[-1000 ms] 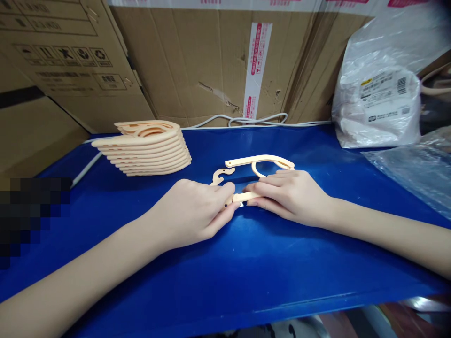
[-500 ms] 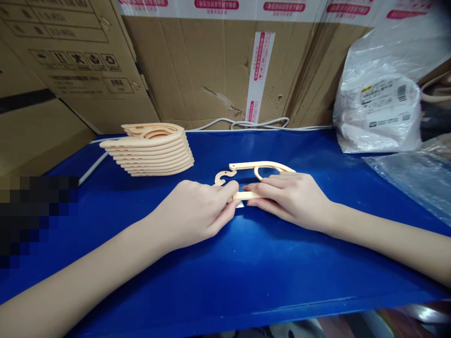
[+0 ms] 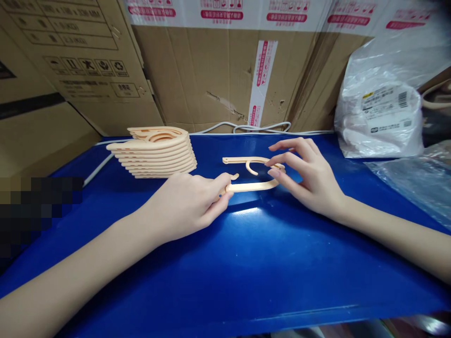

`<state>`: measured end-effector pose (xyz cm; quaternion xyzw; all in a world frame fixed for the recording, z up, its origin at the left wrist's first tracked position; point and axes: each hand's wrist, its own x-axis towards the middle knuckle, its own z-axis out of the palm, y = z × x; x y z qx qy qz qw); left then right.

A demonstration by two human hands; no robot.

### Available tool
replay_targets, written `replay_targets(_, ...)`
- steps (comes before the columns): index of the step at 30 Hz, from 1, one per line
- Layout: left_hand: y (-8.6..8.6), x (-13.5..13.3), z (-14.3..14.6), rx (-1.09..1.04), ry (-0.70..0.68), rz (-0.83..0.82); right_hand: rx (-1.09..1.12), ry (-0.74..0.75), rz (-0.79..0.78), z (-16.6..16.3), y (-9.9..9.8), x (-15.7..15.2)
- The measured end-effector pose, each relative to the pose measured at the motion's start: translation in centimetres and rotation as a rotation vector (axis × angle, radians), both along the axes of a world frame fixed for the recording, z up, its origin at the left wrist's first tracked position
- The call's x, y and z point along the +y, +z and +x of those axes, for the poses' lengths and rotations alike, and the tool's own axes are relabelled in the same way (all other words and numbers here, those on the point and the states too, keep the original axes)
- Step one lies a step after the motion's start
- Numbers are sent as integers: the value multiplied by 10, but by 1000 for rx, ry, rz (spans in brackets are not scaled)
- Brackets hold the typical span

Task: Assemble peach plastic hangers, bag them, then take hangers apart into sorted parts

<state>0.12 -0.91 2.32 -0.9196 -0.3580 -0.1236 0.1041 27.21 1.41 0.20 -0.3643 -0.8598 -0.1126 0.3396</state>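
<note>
A peach plastic folding hanger (image 3: pixel 252 186) is held just above the blue table (image 3: pixel 246 263), its two arms spread apart. My left hand (image 3: pixel 190 206) is closed in a pinch on the end of the hanger's near arm. My right hand (image 3: pixel 310 176) touches the hanger's right end, where the arms meet, with thumb and forefinger pinching it and the other fingers spread. A neat stack of several folded peach hangers (image 3: pixel 157 152) lies to the left, behind my left hand.
Big cardboard boxes (image 3: pixel 218 65) wall off the back and left of the table. A white cable (image 3: pixel 260 127) runs along their base. A white plastic bag with a label (image 3: pixel 382 112) and clear plastic wrap (image 3: pixel 416 180) sit at the right.
The hanger has lifted off the table and its arms have opened wider. My right hand rose from lying flat over it to a fingertip hold at its right end.
</note>
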Motion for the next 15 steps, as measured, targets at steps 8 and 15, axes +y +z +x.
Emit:
replay_targets(8, -2, 3, -5, -37, -126, 24, 31, 49, -295, 1, -10, 11)
replay_targets(15, -2, -2, -1, -51, -229, -158, -82, 85, -248, -1, -11, 9)
